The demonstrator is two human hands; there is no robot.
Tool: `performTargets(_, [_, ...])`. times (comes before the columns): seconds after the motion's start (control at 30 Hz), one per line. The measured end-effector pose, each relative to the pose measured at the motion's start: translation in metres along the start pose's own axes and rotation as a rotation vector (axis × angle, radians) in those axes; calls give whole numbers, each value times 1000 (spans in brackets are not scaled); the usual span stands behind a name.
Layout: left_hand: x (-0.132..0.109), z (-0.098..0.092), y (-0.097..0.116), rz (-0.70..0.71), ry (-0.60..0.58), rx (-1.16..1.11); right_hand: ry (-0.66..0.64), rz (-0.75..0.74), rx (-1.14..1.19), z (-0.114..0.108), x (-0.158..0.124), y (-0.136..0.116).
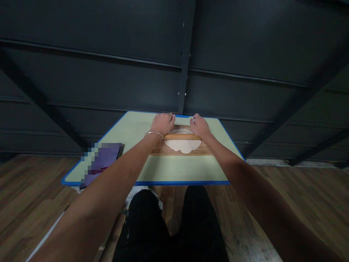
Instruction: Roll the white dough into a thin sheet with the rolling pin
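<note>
A flat round of pale dough (183,145) lies on a wooden board (163,148) on a small green table with a blue rim (174,183). A wooden rolling pin (182,137) rests across the dough. My left hand (163,123) presses on the pin's left end, fingers curled over it, a thin bangle on the wrist. My right hand (200,125) presses on the right end the same way. Both arms are stretched far forward.
A purple flat object (105,157), partly blurred out, lies at the table's near left corner. A dark metal wall with beams stands right behind the table. The floor is wood planks, and my dark-trousered legs are below the table's near edge.
</note>
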State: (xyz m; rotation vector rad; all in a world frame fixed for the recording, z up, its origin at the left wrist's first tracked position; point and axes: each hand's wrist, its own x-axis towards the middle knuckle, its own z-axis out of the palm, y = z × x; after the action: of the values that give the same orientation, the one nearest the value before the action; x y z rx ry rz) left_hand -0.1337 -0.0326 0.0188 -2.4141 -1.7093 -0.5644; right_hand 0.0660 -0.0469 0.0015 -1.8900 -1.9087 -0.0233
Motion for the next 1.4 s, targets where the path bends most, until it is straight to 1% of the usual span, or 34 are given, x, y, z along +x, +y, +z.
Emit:
performTargets(0.17, [11,3,-3,22,21,-15,11,-52,-23,5,15,3])
performTargets(0.33, [21,6,-5,23,3,-7,16,-84,-11,9,28,4])
performTargets(0.43, [26,6,-5,22,-4,-4,37,-84,25,12,35,6])
performTargets(0.6, [33,11,-8,-6,1,-10,77,-128,121,23,48,13])
performTargets(0.77, [37,16,-10,-9,-27,-28,59,-161,210,33,62,20])
performTargets(0.93, [43,21,-13,-17,-25,-28,39,-172,268,37,72,20])
performTargets(1.23, [57,29,-22,-31,-32,-23,1,-205,210,45,86,18])
performTargets(1.4, [61,30,-19,-1,-59,-6,-28,-241,121,52,97,16])
